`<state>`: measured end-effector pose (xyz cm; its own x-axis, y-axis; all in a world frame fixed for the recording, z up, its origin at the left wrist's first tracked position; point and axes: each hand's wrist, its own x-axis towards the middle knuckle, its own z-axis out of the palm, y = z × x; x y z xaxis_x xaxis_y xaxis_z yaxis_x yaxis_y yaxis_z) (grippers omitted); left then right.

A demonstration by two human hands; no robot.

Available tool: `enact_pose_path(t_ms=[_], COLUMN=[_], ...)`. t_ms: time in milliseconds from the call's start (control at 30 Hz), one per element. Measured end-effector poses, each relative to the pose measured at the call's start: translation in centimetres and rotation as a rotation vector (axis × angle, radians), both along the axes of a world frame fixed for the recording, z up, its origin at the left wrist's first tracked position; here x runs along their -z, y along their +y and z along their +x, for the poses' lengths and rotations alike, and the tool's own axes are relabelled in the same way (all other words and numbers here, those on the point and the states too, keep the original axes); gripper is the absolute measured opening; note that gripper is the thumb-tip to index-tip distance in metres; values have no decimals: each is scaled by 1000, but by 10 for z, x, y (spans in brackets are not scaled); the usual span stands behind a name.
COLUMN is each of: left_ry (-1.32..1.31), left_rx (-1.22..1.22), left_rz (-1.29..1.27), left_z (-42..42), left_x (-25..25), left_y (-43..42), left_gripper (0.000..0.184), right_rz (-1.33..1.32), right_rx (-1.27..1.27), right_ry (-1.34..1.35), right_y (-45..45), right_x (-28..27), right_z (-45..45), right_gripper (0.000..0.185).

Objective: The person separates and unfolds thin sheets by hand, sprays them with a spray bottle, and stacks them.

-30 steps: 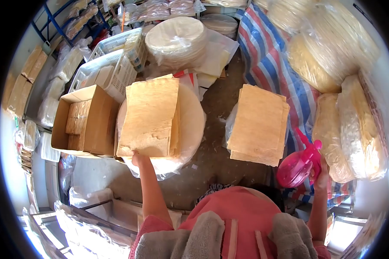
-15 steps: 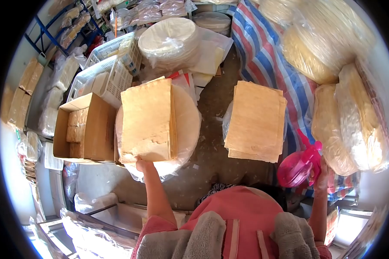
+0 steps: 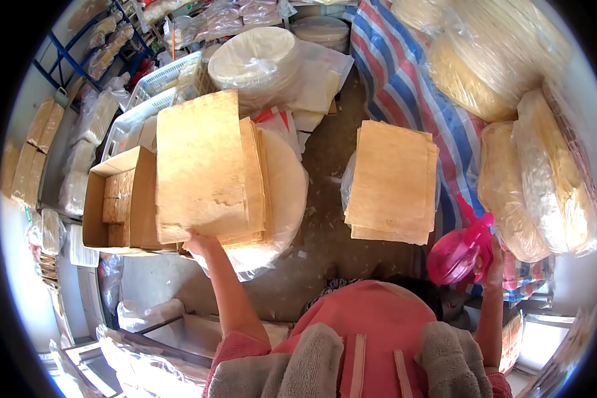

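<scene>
My left hand (image 3: 200, 244) grips the near edge of a thin tan sheet (image 3: 201, 162), its fingers closed on the lower rim. That sheet is shifted left and partly covers a pile of similar sheets (image 3: 257, 179). Under the pile lies a wide, pale round stack (image 3: 289, 179) wrapped in plastic. On the right, my right hand (image 3: 492, 270) is wrapped around a bright pink spray bottle (image 3: 454, 255). Between the hands, a second pile of tan sheets (image 3: 391, 182) has slightly uneven edges.
An open cardboard box (image 3: 144, 199) holding tan blocks stands at the left, beside white plastic crates (image 3: 123, 132). Plastic-wrapped round stacks (image 3: 255, 63) sit behind. A striped tarp (image 3: 404, 86) and bagged pale bundles (image 3: 517, 179) occupy the right side.
My left hand has moved left, sliding the top sheet left and slightly away from me, exposing more of the pile beneath. The spray bottle stays nearly where it was.
</scene>
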<state>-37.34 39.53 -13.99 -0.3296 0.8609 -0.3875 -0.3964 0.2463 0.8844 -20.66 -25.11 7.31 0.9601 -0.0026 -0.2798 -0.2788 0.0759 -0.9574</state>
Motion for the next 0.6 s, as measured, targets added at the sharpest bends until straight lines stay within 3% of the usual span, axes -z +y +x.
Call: enact_pose_path(t_ms=[67, 300, 533, 600], left_ry=[185, 145, -88, 15], left_rx=[6, 110, 26, 11], left_rz=[-270, -160, -155, -179], left_z=[-1, 9, 6, 10], left_x=[52, 34, 23, 23], left_y=[7, -29, -42, -45], left_gripper=[30, 35, 33, 34], right_rz=[7, 15, -55, -56], right_rx=[4, -21, -68, -69], right_ry=[15, 30, -11, -9], right_y=[-2, -5, -24, -21], right_x=[3, 6, 28, 28], right_z=[0, -2, 7, 9], right_gripper=[39, 39, 38, 38])
